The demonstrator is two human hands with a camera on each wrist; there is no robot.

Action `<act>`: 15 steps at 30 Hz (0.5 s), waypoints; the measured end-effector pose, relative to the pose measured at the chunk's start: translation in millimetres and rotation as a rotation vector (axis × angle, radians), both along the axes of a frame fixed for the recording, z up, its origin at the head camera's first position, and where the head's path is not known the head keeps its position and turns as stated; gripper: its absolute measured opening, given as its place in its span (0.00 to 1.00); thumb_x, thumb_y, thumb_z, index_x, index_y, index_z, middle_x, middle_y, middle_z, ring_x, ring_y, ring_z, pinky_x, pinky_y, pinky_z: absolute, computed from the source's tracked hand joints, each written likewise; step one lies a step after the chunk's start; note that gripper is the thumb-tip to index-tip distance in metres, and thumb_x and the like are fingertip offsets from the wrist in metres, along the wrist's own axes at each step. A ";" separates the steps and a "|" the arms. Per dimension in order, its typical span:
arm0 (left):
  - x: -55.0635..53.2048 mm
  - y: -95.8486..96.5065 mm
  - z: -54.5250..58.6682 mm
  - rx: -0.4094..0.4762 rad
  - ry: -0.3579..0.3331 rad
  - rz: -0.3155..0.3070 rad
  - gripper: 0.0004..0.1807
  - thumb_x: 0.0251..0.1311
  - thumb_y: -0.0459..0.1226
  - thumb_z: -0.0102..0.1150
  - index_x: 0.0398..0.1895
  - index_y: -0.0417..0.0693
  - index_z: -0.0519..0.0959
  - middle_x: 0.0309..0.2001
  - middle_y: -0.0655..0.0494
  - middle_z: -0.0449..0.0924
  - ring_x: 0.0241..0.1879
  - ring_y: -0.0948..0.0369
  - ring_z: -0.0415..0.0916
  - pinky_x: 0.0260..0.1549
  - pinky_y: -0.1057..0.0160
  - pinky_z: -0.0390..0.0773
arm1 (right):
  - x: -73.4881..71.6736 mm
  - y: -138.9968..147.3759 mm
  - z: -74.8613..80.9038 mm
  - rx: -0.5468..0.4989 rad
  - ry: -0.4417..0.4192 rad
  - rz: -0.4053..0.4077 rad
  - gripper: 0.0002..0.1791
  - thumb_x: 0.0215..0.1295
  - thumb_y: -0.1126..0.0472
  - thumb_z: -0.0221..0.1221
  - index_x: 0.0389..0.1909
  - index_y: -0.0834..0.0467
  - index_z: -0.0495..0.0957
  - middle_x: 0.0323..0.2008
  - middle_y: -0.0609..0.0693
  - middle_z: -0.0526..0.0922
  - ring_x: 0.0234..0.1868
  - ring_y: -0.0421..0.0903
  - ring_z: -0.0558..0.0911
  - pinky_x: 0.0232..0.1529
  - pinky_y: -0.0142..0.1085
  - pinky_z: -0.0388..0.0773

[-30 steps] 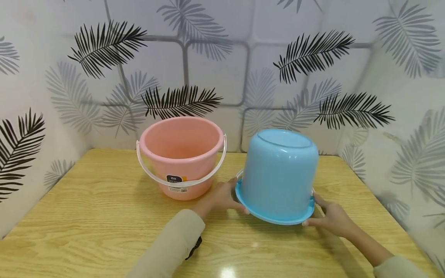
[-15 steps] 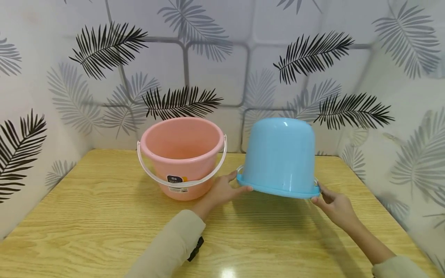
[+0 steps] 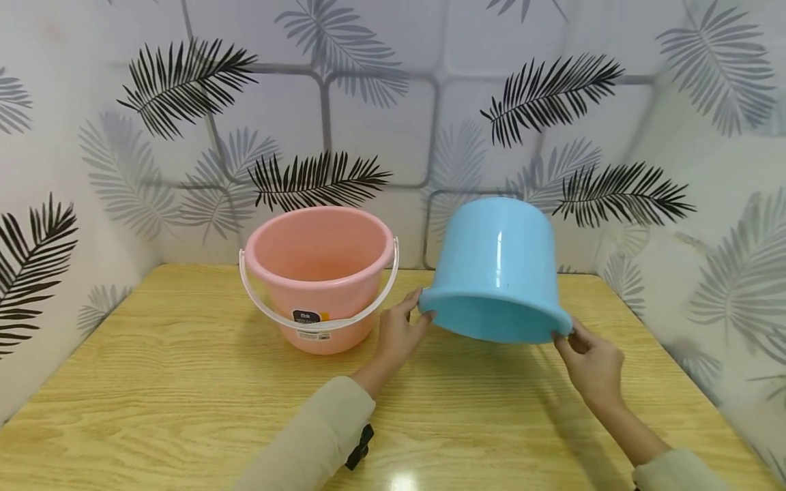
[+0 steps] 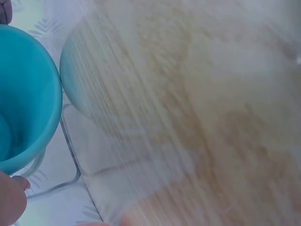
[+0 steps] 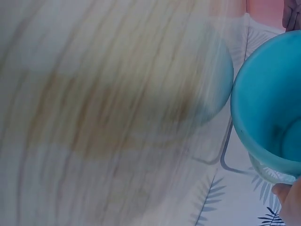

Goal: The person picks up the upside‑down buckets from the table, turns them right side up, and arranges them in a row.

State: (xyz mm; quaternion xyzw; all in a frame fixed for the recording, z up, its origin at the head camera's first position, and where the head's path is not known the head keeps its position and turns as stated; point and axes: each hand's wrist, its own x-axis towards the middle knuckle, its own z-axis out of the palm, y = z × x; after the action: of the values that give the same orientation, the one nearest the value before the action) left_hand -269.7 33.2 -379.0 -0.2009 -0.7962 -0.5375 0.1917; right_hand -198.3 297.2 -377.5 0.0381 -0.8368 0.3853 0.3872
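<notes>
A blue bucket (image 3: pixel 497 252) is held tilted upside down at the right of the table, its mouth turned toward me and downward. Whether any of its rim touches the table, I cannot tell. My left hand (image 3: pixel 398 334) pinches the rim at the left side, thumb in front. At the right side, my right hand (image 3: pixel 592 368) grips the rim likewise. Both wrist views look into the bucket's hollow inside, and the right wrist view shows part of its pale handle (image 5: pixel 267 173) below the rim. Fingers behind the rim are partly hidden.
A pink bucket (image 3: pixel 325 307) stands upright on the wooden table (image 3: pixel 184 382), just left of my left hand, its white handle (image 3: pixel 328 326) hanging in front. Behind the table rises a wall (image 3: pixel 381 123) with a leaf pattern.
The blue bucket has tipped from base-up until its mouth faces me, its near rim rising. Both hands have moved up with it. The pink bucket stays put.
</notes>
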 end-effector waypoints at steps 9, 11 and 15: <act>1.2 5.2 0.0 0.051 0.089 0.052 0.21 0.55 0.28 0.60 0.54 0.33 0.75 0.51 0.38 0.77 0.52 0.48 0.75 0.46 0.55 0.78 | -1.5 -0.6 -0.3 -0.021 0.111 -0.005 0.18 0.54 0.77 0.58 0.48 0.75 0.75 0.38 0.73 0.79 0.34 0.11 0.70 0.32 0.09 0.68; 1.4 6.0 0.7 0.056 0.106 0.071 0.20 0.55 0.28 0.60 0.53 0.32 0.76 0.50 0.38 0.78 0.51 0.48 0.76 0.44 0.55 0.80 | -1.7 -0.2 1.0 -0.023 0.128 0.005 0.17 0.55 0.75 0.58 0.48 0.74 0.75 0.38 0.73 0.79 0.35 0.14 0.71 0.32 0.09 0.69; 2.3 6.2 4.2 0.051 0.121 0.089 0.19 0.54 0.28 0.61 0.51 0.32 0.76 0.49 0.38 0.78 0.49 0.49 0.77 0.41 0.56 0.81 | -1.7 -0.4 5.4 -0.029 0.155 0.003 0.18 0.54 0.76 0.59 0.47 0.74 0.75 0.38 0.72 0.79 0.35 0.15 0.73 0.32 0.09 0.68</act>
State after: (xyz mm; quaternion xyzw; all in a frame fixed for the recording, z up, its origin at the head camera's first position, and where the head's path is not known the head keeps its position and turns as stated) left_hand -267.5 39.4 -374.8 -0.1927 -0.7772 -0.5356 0.2683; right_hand -200.0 296.8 -372.1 0.0632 -0.7986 0.3939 0.4507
